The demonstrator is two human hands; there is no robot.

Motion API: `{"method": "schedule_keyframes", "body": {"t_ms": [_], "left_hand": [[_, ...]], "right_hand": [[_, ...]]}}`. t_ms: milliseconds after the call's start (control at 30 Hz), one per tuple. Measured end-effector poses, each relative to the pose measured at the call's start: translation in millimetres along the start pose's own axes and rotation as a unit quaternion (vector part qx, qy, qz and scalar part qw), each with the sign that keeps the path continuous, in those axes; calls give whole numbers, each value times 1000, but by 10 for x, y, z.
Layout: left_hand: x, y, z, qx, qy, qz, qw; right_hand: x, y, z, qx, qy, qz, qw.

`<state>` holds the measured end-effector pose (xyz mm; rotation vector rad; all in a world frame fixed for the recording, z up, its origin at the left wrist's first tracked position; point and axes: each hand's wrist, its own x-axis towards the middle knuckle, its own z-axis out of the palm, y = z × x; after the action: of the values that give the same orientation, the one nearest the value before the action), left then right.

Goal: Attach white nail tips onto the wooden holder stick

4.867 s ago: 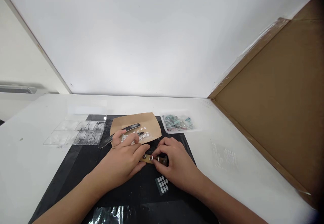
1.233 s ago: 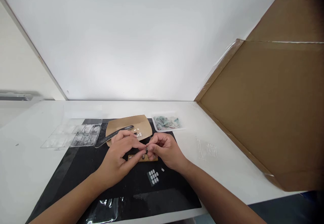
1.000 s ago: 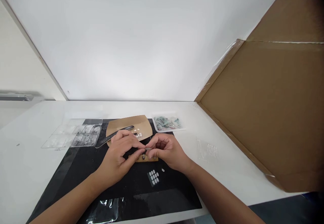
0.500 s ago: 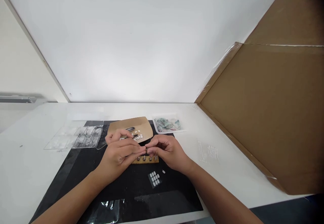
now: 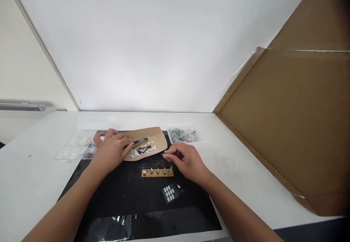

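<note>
Now left hand [image 5: 111, 151] grips curved dark file [image 5: 141, 141]; right hand [image 5: 188, 161] pinches pale sliver [image 5: 163, 154].

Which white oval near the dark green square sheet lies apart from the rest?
The lone oval by the upper right corner of the sheet; the other ovals sit grouped in rows.

Left hand [image 5: 109, 152] out front, palm down, closed in a pinch! Right hand [image 5: 188, 161] pinches too, both forearms [image 5: 80, 194] angling inward.

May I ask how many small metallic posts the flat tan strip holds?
5 small metallic posts, in one row along the flat tan strip: one at each end, three between.
</note>
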<state>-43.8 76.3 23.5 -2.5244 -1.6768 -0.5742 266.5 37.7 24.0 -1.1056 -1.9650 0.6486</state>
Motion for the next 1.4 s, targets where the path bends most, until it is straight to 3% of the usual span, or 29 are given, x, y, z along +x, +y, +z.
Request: {"method": "schedule_keyframes", "body": {"t_ms": [233,467,567,667,800,1000,1167,1400], "left_hand": [[-8,-16,47,-22,-10,21,999],[4,62,-29,-57,47,13,997],[10,152,-100,-123,58,14,991],[0,233,-145,-256,46,-13,965],[-20,324,-160,-412,10,-57,909],[-38,458,-177,-514,-55,-92,851],[-56,512,-175,-546,-84,-95,828],[-77,501,-183,-537,-123,-108,827]], "right_hand": [[19,32,19,-23,30,21,999],[33,90,43,7,49,18,999],[22,79,53,-6,50,3,999],[0,57,91,-21,54,-7,998],[29,8,148,-40,66,-24,997],[335,-178,179,-139,101,-135,976],[491,-216,300,-150,166,-164,961],[409,-184,392,-149,216,-172,950]]}}
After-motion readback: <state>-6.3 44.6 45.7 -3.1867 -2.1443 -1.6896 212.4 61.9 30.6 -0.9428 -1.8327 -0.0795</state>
